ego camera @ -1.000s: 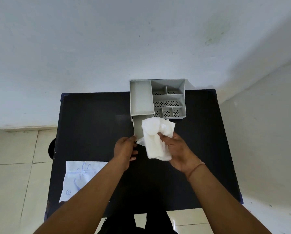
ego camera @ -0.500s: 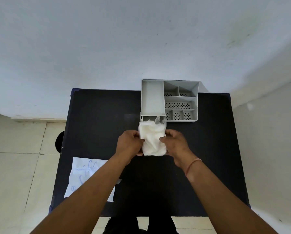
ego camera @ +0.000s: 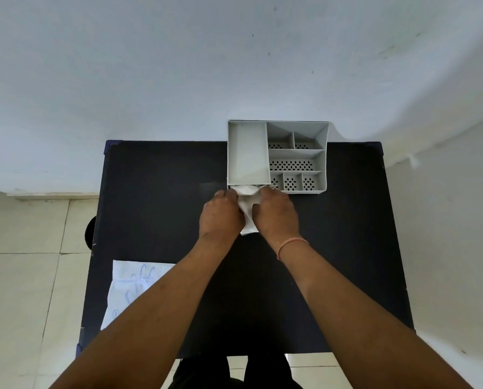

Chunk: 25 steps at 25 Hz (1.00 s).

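Two hands bunch a white cloth at the near edge of a grey organiser.

Both the left hand (ego camera: 222,213) and the right hand (ego camera: 275,214) lie knuckles up, close together on the black table (ego camera: 156,206). Their fingers are curled in and grip the white cloth (ego camera: 246,204) from either side. The cloth sits squeezed between them, its far end meeting the near end of the long left compartment of the grey organiser (ego camera: 326,153) and its near end poking out below the palms. Whether it goes inside the organiser cannot be told. An orange thread (ego camera: 292,245) circles the right wrist. On the table's near left corner lies a printed paper sheet (ego camera: 131,290), partly under the left forearm.
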Tool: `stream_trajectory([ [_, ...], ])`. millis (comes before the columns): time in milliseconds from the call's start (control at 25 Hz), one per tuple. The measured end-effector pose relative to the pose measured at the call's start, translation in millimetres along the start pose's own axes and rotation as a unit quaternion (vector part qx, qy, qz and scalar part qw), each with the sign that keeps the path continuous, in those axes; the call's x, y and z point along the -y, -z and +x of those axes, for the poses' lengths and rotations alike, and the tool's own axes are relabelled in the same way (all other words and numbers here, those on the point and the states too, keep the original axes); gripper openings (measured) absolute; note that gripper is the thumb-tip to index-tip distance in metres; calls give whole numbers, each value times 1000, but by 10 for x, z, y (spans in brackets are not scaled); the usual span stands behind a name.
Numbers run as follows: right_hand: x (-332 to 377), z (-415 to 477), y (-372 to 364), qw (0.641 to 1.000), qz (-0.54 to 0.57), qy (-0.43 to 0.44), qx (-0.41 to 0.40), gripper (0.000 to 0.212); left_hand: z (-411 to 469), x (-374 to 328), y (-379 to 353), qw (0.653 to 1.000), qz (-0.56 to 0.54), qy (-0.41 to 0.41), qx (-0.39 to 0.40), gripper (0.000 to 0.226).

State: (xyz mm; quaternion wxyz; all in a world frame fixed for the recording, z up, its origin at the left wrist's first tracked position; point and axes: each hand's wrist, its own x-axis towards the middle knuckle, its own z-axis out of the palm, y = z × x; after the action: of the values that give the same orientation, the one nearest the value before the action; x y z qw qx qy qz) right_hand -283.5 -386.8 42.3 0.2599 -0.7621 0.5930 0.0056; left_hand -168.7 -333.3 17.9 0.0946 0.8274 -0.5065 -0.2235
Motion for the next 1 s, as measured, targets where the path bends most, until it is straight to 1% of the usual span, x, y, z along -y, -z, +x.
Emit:
stream_trajectory([
  [80, -104, -135, -1, 999, -21, 17, -38, 35, -124, 56, -24, 998, -38, 10, -55, 31],
  [120, -174, -203, -10, 998, -32, 20, -54, 38, -183, 89, -34, 996, -33, 4, -77, 35],
  [160, -239, -274, -10, 997, -47, 22, -57, 40, -235, 119, -41, 996, -21, -12, -89, 37],
  [200, -302, -330, -15, 996, -70, 24, -40, 44, -276, 137, -34, 996, -5, -30, -85, 41],
  [280, -384, -366, -38, 993, -110, 17, 40, 53, -288, 134, -20, 997, 44, -50, -28, 54],
  [360, -405, -280, -82, 988, -107, 0, 113, 60, -210, 97, -27, 994, 97, -39, 37, 65],
  [440, -377, -127, -122, 984, -106, -6, 140, 63, -84, 47, -54, 990, 126, -24, 62, 65],
  [560, -326, 43, -113, 979, -111, -19, 169, 66, 72, -1, -64, 987, 141, -6, 77, 54],
  [640, -330, 6, -73, 978, -97, -29, 181, 67, 63, 17, -52, 988, 125, -5, 89, 56],
  [680, -339, -51, -47, 981, -91, -26, 169, 64, 22, 34, -30, 991, 110, -9, 81, 57],
  [720, -351, -116, -27, 986, -88, -18, 138, 59, -26, 62, -23, 994, 92, -13, 59, 56],
  [800, -358, -203, 3, 995, -84, 8, 47, 49, -119, 126, -45, 998, 57, -17, 9, 54],
  [840, -354, -214, 6, 997, -76, 19, 18, 47, -143, 147, -68, 999, 41, -12, 5, 55],
  [880, -352, -205, -2, 998, -62, 19, 21, 46, -150, 159, -96, 1000, 21, -6, 17, 57],
  [920, -353, -187, -13, 998, -42, 11, 48, 46, -153, 160, -115, 999, -1, -2, 35, 59],
  [1000, -376, -181, -61, 991, -14, -12, 132, 45, -166, 152, -125, 998, -28, -7, 54, 64],
])
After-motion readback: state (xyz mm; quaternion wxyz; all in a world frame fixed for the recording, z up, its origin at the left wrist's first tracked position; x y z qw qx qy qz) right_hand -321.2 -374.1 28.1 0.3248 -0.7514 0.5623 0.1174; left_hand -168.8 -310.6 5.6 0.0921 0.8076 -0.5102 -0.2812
